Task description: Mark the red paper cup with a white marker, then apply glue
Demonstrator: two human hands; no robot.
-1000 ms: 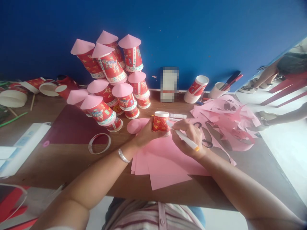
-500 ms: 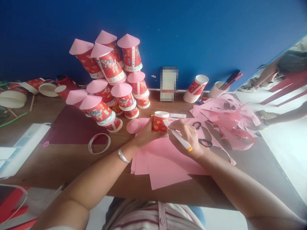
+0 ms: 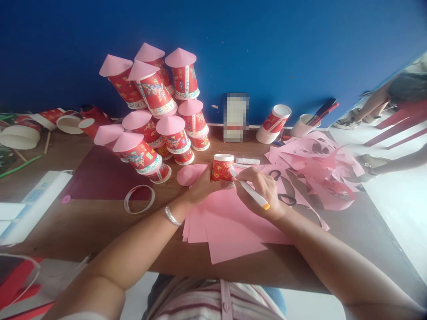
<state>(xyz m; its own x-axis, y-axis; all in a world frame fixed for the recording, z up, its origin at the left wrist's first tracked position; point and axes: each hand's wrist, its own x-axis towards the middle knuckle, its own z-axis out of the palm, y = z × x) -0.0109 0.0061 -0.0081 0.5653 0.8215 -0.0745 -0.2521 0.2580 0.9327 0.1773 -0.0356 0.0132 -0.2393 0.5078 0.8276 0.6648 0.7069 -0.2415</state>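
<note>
My left hand (image 3: 202, 186) is closed round the left side of a red patterned paper cup (image 3: 222, 169) with a white rim. In my right hand (image 3: 262, 191) is a white marker (image 3: 252, 194) with an orange end, its tip against or very near the cup's right side. Both hands are over a stack of pink paper sheets (image 3: 230, 222). A small pink paper cone (image 3: 187, 175) lies beside my left hand. Just behind the cup rests a white capped marker or glue stick (image 3: 247, 161). Black-handled scissors (image 3: 286, 199) lie to the right of my right hand.
Several red cups with pink cone tops (image 3: 153, 93) stand stacked at back left. A tape roll (image 3: 139, 199) lies before them. Pink paper scraps (image 3: 320, 164), a cup of pens (image 3: 303, 125) and stacked cups (image 3: 274, 124) are at right. Another person's legs (image 3: 383, 106) show beyond.
The cup has turned or shifted slightly to the left in my left hand, and the marker tip has moved slightly along its side. The view has shifted a little.
</note>
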